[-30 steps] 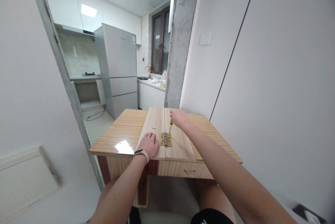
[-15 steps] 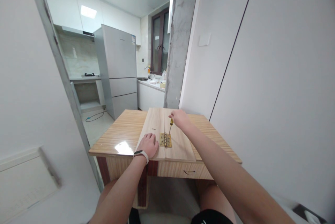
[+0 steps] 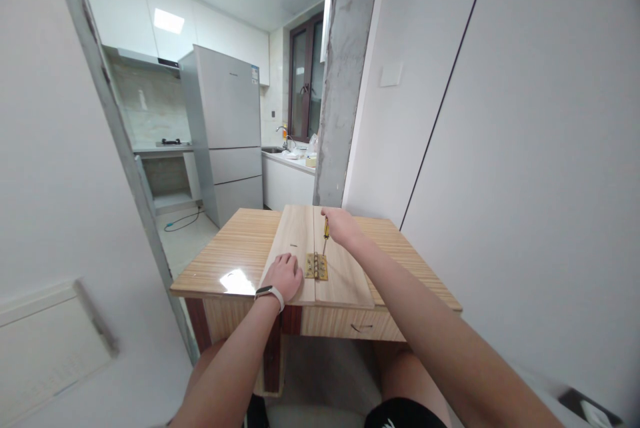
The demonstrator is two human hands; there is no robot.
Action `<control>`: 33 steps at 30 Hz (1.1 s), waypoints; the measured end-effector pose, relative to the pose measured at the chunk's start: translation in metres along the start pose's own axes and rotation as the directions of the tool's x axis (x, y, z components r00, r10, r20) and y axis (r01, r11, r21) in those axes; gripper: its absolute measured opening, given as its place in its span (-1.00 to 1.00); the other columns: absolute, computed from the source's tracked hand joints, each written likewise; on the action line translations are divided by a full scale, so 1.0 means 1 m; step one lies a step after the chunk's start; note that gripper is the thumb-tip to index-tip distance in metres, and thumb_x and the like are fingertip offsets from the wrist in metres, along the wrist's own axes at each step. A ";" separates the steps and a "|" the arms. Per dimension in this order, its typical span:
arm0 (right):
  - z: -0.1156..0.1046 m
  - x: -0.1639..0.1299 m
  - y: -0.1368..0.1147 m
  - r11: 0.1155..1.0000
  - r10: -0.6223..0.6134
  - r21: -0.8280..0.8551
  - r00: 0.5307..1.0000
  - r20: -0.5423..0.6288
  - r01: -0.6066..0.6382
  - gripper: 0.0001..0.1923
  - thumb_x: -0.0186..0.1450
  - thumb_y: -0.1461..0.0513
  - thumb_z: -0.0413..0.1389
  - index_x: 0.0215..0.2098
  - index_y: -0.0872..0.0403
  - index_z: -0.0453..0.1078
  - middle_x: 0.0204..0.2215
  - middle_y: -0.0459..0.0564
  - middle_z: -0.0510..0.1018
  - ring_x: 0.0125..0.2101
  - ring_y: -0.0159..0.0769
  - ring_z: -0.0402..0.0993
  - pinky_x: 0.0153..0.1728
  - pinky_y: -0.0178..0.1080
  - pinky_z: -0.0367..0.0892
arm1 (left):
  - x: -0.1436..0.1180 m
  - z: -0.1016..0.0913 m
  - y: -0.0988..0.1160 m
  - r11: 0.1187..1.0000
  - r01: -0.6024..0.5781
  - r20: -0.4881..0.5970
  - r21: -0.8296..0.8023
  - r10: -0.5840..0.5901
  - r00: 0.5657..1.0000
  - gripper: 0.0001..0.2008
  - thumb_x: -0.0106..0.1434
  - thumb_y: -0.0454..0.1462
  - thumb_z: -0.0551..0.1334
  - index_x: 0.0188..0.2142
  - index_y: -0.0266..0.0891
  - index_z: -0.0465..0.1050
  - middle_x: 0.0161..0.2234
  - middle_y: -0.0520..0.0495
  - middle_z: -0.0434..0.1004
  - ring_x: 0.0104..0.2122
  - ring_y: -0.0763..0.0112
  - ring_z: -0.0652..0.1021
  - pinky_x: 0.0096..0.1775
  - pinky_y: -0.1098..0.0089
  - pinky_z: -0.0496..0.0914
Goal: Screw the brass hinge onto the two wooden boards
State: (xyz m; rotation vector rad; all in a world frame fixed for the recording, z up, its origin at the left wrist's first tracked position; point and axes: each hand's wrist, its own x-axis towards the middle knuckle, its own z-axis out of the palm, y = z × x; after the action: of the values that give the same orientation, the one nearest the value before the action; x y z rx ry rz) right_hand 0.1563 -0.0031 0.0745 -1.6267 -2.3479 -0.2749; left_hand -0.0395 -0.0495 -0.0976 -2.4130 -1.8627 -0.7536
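Note:
Two pale wooden boards (image 3: 293,236) lie side by side on a small wooden table (image 3: 235,255), joined near the front by a brass hinge (image 3: 317,266). My left hand (image 3: 285,276), with a white wristband, rests flat on the left board just left of the hinge. My right hand (image 3: 341,225) grips a yellow-handled screwdriver (image 3: 325,233), held upright with its tip down at the hinge's right leaf.
The table has a drawer (image 3: 357,327) in front, above my knees. A grey concrete pillar (image 3: 345,75) and white wall stand behind and to the right. Through the doorway on the left are a fridge (image 3: 225,128) and a kitchen counter (image 3: 287,171).
My right hand has turned slightly on the screwdriver, which stays at the hinge. My left hand has not moved.

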 end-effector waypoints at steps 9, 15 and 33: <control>0.004 0.002 0.005 0.999 0.051 0.004 0.998 -0.039 -0.051 -0.67 0.44 0.11 0.07 -0.30 0.06 0.62 -0.22 0.13 0.63 -0.17 -0.24 0.52 -0.17 -0.30 0.24 | 0.000 0.001 0.000 1.000 0.009 0.014 -0.014 -0.009 1.000 -0.61 0.40 -0.13 0.01 0.09 -0.20 0.40 0.15 -0.22 0.40 0.17 0.13 0.31 0.21 0.19 0.15; 0.007 0.002 0.006 0.997 0.073 0.036 0.995 -0.067 -0.070 -0.64 0.43 0.04 0.08 -0.25 0.06 0.64 -0.24 0.15 0.64 -0.19 -0.23 0.52 -0.16 -0.29 0.24 | 0.001 0.001 0.001 1.000 0.013 0.021 -0.009 -0.013 1.000 -0.60 0.40 -0.13 0.01 0.10 -0.21 0.40 0.15 -0.22 0.40 0.18 0.13 0.31 0.22 0.18 0.14; 0.014 0.008 0.011 0.995 0.090 0.039 0.992 -0.083 -0.087 -0.82 0.38 0.23 0.14 -0.15 0.08 0.58 -0.14 0.12 0.58 -0.10 -0.22 0.50 -0.08 -0.31 0.26 | 0.001 0.005 -0.002 1.000 -0.002 -0.012 -0.016 0.002 1.000 -0.62 0.39 -0.14 0.02 0.07 -0.22 0.42 0.11 -0.23 0.43 0.16 0.13 0.33 0.20 0.20 0.18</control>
State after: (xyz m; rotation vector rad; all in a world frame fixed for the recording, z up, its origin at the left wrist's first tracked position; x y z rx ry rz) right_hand 0.1630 0.0117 0.0642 -1.6639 -2.1998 -0.2773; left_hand -0.0392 -0.0462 -0.1023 -2.4137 -1.8570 -0.7850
